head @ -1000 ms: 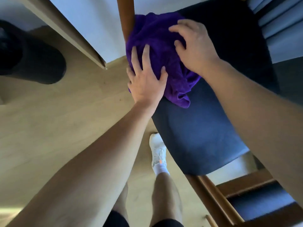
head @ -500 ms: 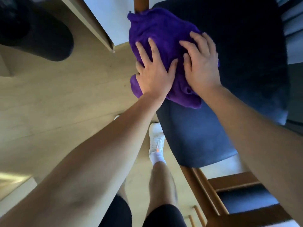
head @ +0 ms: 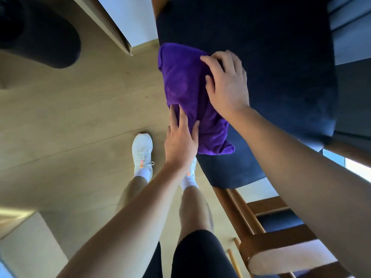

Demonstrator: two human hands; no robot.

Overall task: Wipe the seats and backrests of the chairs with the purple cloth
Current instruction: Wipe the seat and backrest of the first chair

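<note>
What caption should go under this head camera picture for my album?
Left hand and right hand hold the purple cloth down on the dark blue chair seat.

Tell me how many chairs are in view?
2. One navy-seated chair carries the purple cloth; a second chair stands lower right, partly cut off. Others may be hidden.

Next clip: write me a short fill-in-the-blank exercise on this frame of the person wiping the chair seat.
1. The cloth lying on the chair seat is ____ in colour.
2. The upholstery of the chair seat is dark ____.
3. The left hand and the right hand both touch the ____.
4. The shoe on the wooden floor is ____.
Missing words: purple; blue; cloth; white.
</note>
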